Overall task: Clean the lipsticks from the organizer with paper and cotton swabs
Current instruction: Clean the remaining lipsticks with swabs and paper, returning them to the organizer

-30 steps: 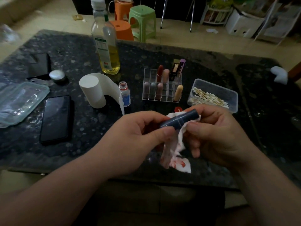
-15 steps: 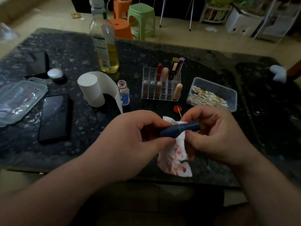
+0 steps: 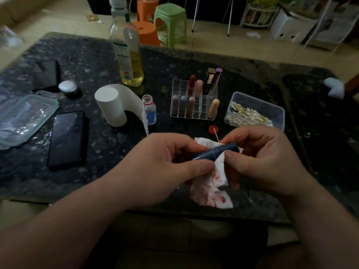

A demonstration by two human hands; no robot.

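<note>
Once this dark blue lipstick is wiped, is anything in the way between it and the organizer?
Only low things: a red cap and a cotton swab lie on the table between the dark blue lipstick and the organizer. Lifted over them, the path looks clear.

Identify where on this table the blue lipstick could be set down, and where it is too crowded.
Bare table lies between the phone and the left hand, on the near side of the paper roll. More lies right of the swab box. Crowded: the row from paper roll through small bottle and organizer to swab box.
</note>
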